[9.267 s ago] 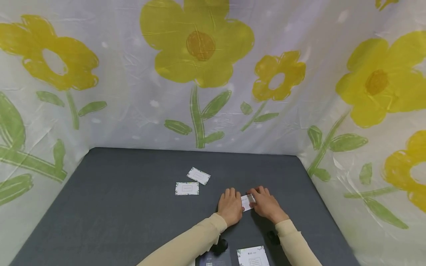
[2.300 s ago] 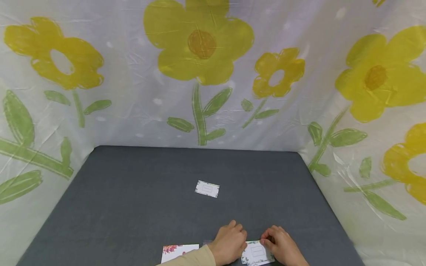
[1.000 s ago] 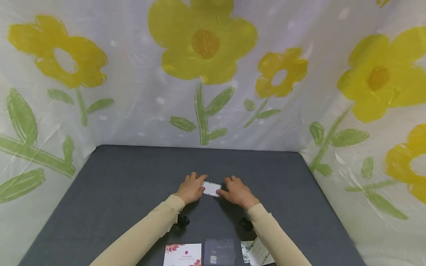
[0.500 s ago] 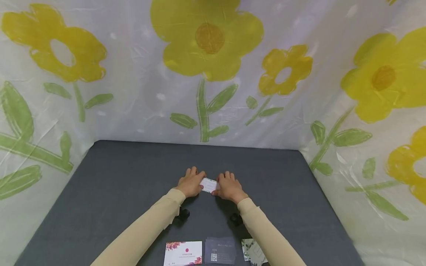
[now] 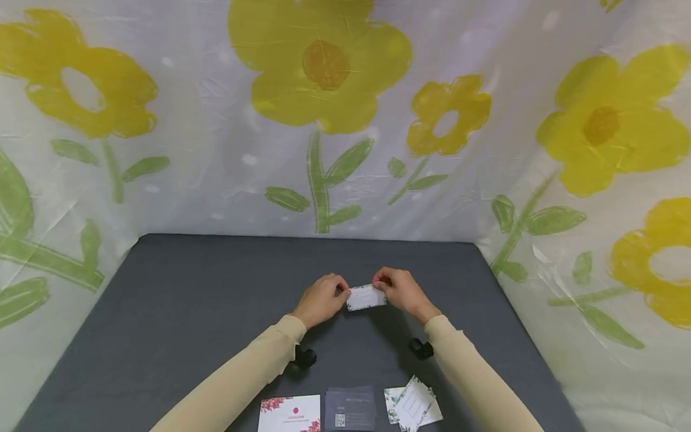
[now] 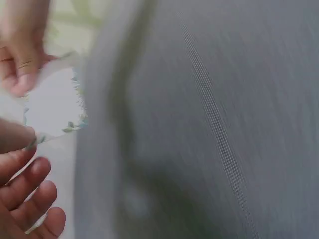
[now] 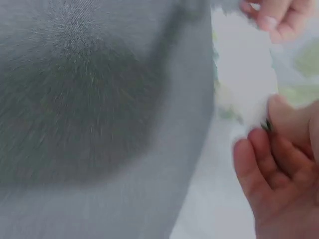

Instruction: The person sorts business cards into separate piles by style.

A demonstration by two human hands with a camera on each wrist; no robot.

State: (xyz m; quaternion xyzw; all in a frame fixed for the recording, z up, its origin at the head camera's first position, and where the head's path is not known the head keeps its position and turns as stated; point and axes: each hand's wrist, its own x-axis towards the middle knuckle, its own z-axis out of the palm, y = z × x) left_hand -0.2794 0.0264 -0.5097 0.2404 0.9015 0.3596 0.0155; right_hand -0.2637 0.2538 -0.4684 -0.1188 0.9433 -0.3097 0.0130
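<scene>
A white card (image 5: 364, 298) with a leafy green border is held up off the dark tabletop, between both hands. My left hand (image 5: 322, 298) pinches its left end between thumb and forefinger; in the left wrist view the other fingers (image 6: 37, 191) curl loosely beneath. At the opposite end my right hand (image 5: 402, 291) pinches the card's upper right corner, its thumb (image 7: 286, 119) pressed on the face in the right wrist view. The print on the card is too pale to read.
Along the near edge lie a white card with pink flowers (image 5: 290, 413), a stack of dark cards (image 5: 350, 409) and several leaf-bordered white cards (image 5: 414, 405), overlapping at angles. A flower-printed curtain (image 5: 216, 180) encloses the dark table (image 5: 189, 312) at the back and sides.
Both hands have gone from the near card pile to the card farther back and lifted it off the table. Earlier, the two other leafy cards were moved from the table's middle to the near pile.
</scene>
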